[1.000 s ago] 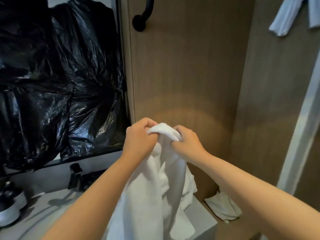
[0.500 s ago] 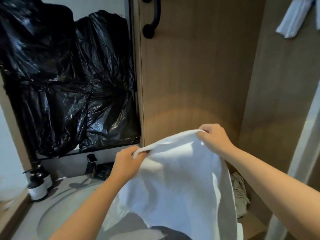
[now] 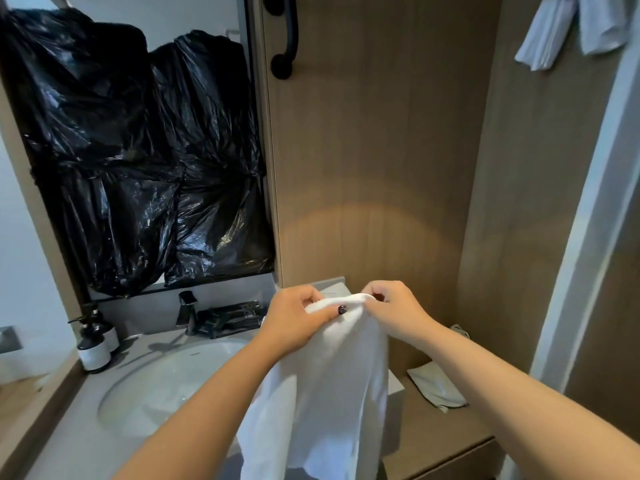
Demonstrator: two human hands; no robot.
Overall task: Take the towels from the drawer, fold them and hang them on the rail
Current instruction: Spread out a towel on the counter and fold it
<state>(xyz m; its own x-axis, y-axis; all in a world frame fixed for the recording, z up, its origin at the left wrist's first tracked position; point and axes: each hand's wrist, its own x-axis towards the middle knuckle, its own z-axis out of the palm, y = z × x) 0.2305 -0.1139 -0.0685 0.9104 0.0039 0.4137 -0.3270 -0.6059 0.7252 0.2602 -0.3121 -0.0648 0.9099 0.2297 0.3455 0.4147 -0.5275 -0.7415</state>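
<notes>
L hand [image 3: 298,320]: pinched top edge of the white towel [image 3: 329,393], thumb on front, fingers curled behind.
R hand [image 3: 394,313]: pinched same top edge, just beside the L, fingers curled round the fold.
Towel: hung from both my hands over the tabletop [image 3: 69,441] edge, betw. sink [image 3: 166,386] and wooden shelf [image 3: 436,431]; bottom went out of view.
Step, my guess: top corners brought together, 1st fold half made, hanging not yet done.
Risk 1: loose lower half could swing into the sink & get wet, since it dangled right by the rim.
Risk 2: corners held only by fingertips; a slip = fold opens, edges uneven.
Risk 3: layers looked bunched, so crease might set crooked.
Count: 1 towel in hand; 1 crumpled cloth [image 3: 436,389] on the shelf; 2 pale cloths hanging [image 3: 568,29] top R; 2 pump bottles [image 3: 95,344]; 1 tap [image 3: 187,310]; 1 black handle [image 3: 287,36].
Rail: couldn't tell, not clearly seen.
</notes>
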